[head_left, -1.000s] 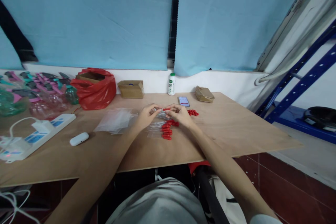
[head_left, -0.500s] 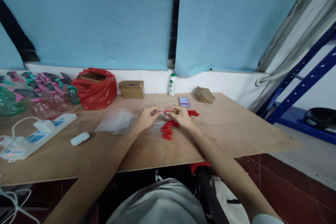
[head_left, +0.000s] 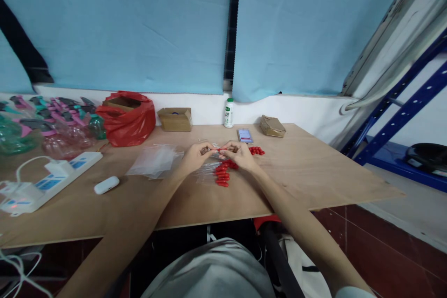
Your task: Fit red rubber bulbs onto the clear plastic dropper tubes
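Observation:
My left hand [head_left: 196, 154] and my right hand [head_left: 240, 153] meet over the middle of the table, each with thumb and fingers pinched. Between their fingertips is a small red piece [head_left: 219, 150], too small to make out in detail. Just below lie several red, bulb-shaped pieces [head_left: 222, 176] with thin whitish stems [head_left: 208, 167] pointing left. More round red pieces [head_left: 257, 151] rest beyond my right hand. To the left of my left hand, clear plastic bags [head_left: 153, 160] lie flat in a loose stack.
On the left are a power strip [head_left: 85, 160], a white case [head_left: 106, 185], a red bag [head_left: 134, 123] and spray bottles [head_left: 66, 132]. Along the back stand an open cardboard box [head_left: 175, 121], a white bottle [head_left: 228, 114], a phone [head_left: 245, 135] and a brown package [head_left: 272, 126].
Both hands stay in nearly the same place with the red piece between them. Only a slight shift of the fingertips shows.

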`<state>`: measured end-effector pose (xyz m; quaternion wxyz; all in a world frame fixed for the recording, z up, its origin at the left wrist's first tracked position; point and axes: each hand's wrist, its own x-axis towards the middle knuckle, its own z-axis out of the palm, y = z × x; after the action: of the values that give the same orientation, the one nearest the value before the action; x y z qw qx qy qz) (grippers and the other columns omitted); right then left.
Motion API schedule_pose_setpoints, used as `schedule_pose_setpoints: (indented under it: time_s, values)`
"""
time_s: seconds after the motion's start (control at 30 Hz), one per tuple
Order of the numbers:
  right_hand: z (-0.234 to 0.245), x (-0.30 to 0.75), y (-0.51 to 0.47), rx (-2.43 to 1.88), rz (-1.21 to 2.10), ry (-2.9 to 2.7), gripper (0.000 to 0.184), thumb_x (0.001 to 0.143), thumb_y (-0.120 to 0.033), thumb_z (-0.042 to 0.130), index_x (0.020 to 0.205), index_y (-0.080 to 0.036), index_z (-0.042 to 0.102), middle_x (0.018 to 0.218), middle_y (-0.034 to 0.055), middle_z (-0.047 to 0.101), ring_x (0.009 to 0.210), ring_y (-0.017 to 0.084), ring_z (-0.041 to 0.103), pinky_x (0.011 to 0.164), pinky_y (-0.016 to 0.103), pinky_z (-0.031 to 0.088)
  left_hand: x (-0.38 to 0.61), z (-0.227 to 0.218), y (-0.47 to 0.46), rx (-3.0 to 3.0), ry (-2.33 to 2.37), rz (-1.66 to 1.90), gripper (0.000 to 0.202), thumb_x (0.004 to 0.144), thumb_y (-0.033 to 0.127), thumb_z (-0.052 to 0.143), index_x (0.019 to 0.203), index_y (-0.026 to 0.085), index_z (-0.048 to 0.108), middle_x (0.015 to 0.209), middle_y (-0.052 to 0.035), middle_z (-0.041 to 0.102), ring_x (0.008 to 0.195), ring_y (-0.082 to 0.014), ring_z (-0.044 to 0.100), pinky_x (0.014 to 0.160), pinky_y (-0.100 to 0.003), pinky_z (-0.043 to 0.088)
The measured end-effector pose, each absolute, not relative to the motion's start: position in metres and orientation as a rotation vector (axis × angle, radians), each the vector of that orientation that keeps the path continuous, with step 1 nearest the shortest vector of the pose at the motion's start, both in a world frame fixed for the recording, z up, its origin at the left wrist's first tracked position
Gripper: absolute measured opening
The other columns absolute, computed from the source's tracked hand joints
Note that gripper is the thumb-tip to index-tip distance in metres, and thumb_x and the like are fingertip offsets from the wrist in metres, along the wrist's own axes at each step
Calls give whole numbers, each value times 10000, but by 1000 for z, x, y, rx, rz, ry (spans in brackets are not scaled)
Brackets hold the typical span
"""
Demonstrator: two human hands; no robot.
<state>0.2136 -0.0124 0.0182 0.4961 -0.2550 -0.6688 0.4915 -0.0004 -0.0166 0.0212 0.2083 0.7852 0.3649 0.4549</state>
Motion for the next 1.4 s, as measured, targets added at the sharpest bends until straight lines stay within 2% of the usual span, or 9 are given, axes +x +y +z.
schedule_pose_setpoints:
  time_s: [0.53, 0.7, 0.9, 0.97, 1.07, 1.2, 1.3, 1.4]
  values:
    - [18, 216, -15, -659, 1254, -1622, 367, 709, -465, 853, 867, -164, 716, 796, 57, 764, 741, 205, 746, 752, 335, 626, -2, 18, -15, 2207, 969, 1218, 279, 908, 445, 657, 906, 180, 744, 899, -65, 732, 798, -184, 638, 753, -302, 472]
    - [16, 216, -11, -644, 1249, -1644, 354, 719, -461, 847, 865, -171, 707, 794, 54, 762, 753, 208, 747, 755, 332, 621, -2, 17, -14, 2171, 1028, 1231, 294, 903, 462, 656, 919, 179, 735, 851, -46, 734, 732, -167, 621, 697, -285, 459]
    - [20, 218, -12, -685, 907, -1750, 284, 845, -445, 733, 924, -172, 722, 790, 49, 741, 726, 182, 700, 698, 293, 556, 1, 18, -15, 2116, 1095, 1242, 322, 902, 494, 652, 1011, 200, 731, 811, -16, 706, 702, -153, 595, 661, -267, 437]
    - [22, 220, -11, -721, 808, -1751, 291, 860, -446, 716, 966, -175, 730, 793, 44, 732, 719, 177, 682, 689, 287, 535, 0, 19, -14, 2101, 1064, 1250, 341, 921, 514, 621, 964, 192, 726, 798, -17, 691, 710, -153, 592, 673, -269, 438]
    - [24, 223, -11, -754, 758, -1721, 301, 867, -454, 710, 989, -180, 727, 786, 37, 720, 708, 172, 664, 691, 284, 517, -1, 20, -10, 1873, 990, 1331, 437, 940, 580, 558, 908, 169, 702, 724, -16, 628, 633, -133, 535, 603, -260, 405]
    - [25, 222, -13, -752, 759, -1666, 314, 874, -465, 704, 1013, -184, 722, 789, 37, 718, 723, 176, 665, 689, 280, 509, -1, 21, -7, 1313, 748, 1378, 551, 958, 658, 446, 1044, 161, 670, 760, -26, 572, 542, -101, 416, 500, -251, 338]
    - [23, 218, -15, -726, 710, -1678, 312, 882, -463, 698, 1015, -183, 729, 844, 52, 733, 742, 178, 669, 703, 283, 514, 4, 24, -11, 1062, 552, 1331, 477, 984, 589, 451, 1040, 160, 653, 818, -38, 552, 579, -100, 431, 509, -238, 363]
    - [20, 214, -16, -730, 627, -1713, 298, 881, -450, 704, 993, -177, 738, 871, 57, 740, 753, 177, 669, 711, 285, 515, 12, 28, -19, 899, 410, 1315, 368, 1012, 488, 449, 940, 164, 607, 870, -50, 554, 616, -105, 465, 504, -221, 367]
